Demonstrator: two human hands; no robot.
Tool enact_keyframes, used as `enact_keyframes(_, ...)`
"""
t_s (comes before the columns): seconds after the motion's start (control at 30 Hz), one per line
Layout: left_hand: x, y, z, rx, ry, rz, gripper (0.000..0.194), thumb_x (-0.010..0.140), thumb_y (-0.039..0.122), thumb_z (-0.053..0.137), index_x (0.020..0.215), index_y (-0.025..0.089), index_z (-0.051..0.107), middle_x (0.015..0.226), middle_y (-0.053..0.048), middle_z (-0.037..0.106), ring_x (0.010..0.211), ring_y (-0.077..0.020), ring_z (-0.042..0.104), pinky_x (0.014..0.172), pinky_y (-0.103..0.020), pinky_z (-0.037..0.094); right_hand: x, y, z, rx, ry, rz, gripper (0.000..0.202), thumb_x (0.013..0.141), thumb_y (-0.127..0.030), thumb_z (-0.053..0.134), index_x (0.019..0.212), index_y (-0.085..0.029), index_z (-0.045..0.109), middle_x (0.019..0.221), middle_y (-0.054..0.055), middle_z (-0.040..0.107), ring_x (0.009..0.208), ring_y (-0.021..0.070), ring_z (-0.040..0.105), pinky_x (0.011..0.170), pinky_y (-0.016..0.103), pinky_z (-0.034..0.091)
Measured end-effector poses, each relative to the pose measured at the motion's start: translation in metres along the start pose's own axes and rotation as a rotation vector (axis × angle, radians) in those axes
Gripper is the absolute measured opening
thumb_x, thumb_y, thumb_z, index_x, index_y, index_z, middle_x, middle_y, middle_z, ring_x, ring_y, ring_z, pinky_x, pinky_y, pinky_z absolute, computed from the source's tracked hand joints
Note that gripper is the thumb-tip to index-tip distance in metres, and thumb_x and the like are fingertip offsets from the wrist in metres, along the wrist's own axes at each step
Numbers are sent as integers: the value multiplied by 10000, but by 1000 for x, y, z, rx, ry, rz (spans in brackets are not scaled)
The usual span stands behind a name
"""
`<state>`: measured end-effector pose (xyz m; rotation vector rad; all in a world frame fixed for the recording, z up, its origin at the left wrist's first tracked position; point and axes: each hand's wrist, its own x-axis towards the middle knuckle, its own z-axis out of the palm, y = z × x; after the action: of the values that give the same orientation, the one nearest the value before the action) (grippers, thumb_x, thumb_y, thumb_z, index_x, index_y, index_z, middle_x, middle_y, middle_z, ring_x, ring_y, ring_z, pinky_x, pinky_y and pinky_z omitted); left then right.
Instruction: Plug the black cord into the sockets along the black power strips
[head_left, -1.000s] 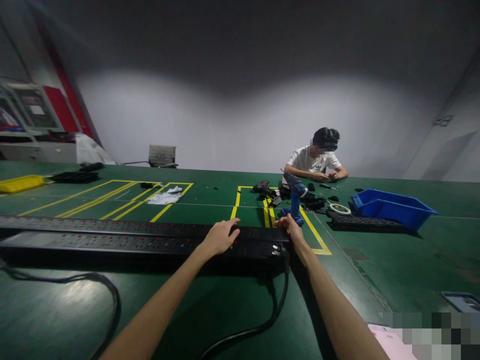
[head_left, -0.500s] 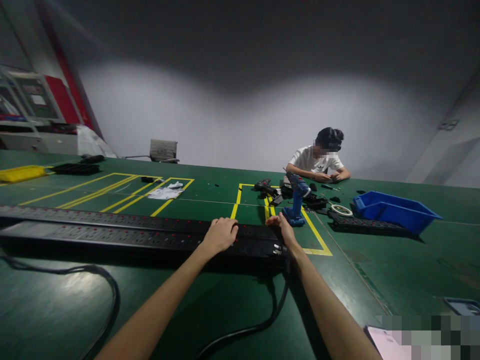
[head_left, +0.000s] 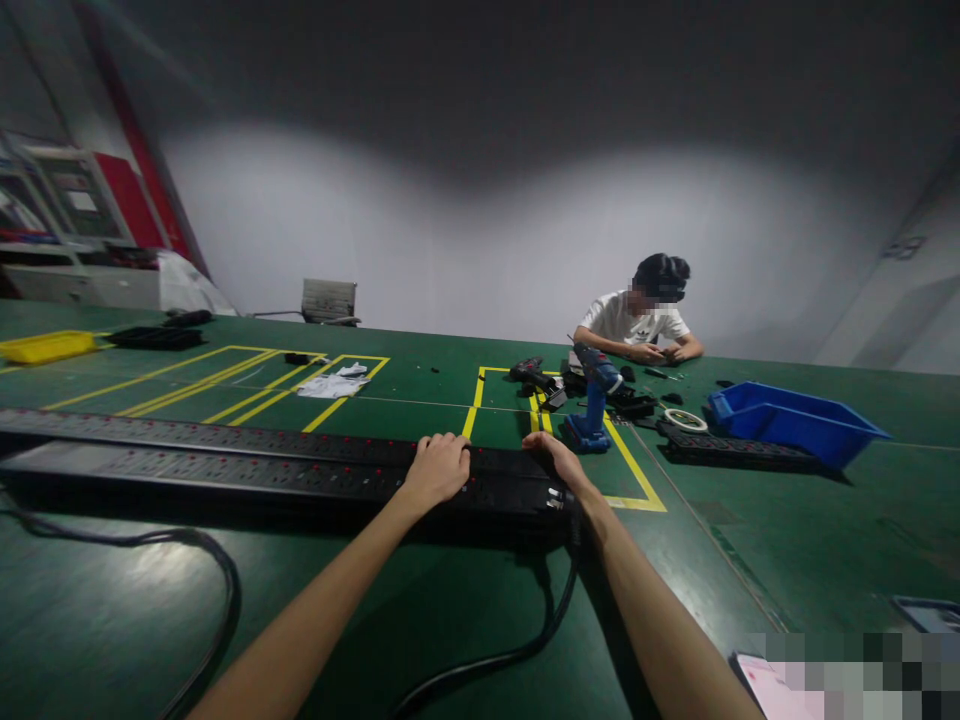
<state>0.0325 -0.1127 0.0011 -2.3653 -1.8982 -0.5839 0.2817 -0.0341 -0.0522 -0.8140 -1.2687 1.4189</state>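
Observation:
Two long black power strips (head_left: 285,470) with rows of outlets and small red marks lie side by side across the green table. My left hand (head_left: 439,468) rests on them near their right end, its fingers bent over the far strip. At that end, my right hand (head_left: 559,462) holds the far strip's corner, with the thumb side on top and some fingers hidden. Just below the right hand, a plug (head_left: 556,498) with metal prongs sits against the near strip's end. A black cord (head_left: 517,650) hangs from there and curves over the table toward me.
A blue cordless drill (head_left: 592,410) stands beyond my right hand. Farther right are a blue bin (head_left: 795,420), another black strip (head_left: 742,447) and a tape roll (head_left: 684,420). White gloves (head_left: 334,382) lie beyond the strips. A person (head_left: 637,318) sits across the table.
My right hand has shifted slightly left over the strip's end, its fingers reaching farther onto it. My left hand has barely moved, and the strips lie as before.

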Motion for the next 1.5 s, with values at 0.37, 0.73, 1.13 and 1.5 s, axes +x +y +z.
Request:
enact_keyframes(0.37, -2, 1, -5, -59, 63, 19, 343, 898, 208, 376, 1155, 205, 604, 1116, -83, 633, 1071, -226, 539, 975, -398, 345, -6, -11, 4, 74, 59, 22, 278, 723, -480, 659, 762, -205, 654, 783, 41, 695, 910, 240, 621, 897, 366, 427)
enact_keyframes(0.73, -40, 82, -39, -196, 168, 583, 472, 796, 140, 501, 1257, 241, 529, 1233, -69, 567, 1146, -224, 488, 1001, -394, 378, -13, -12, -15, 562, 190, 117, 230, 850, -426, 508, 818, -221, 610, 862, 71, 704, 956, 238, 650, 879, 413, 490)
enact_keyframes(1.13, -73, 135, -1, 155, 271, 984, 232, 933, 222, 423, 927, 209, 654, 1142, -71, 629, 1171, -245, 507, 1098, -552, 254, -15, -10, -14, 601, 150, 96, 216, 836, -422, 540, 842, -218, 608, 866, 60, 704, 958, 241, 652, 830, 404, 503)
enact_keyframes(1.5, -21, 81, -49, -328, 266, 391, 348, 960, 290, 351, 1217, 232, 578, 1204, -35, 635, 1079, -176, 600, 967, -333, 478, -13, -6, -16, 626, 158, 114, 213, 863, -410, 508, 840, -216, 594, 840, 62, 695, 928, 231, 656, 838, 398, 498)
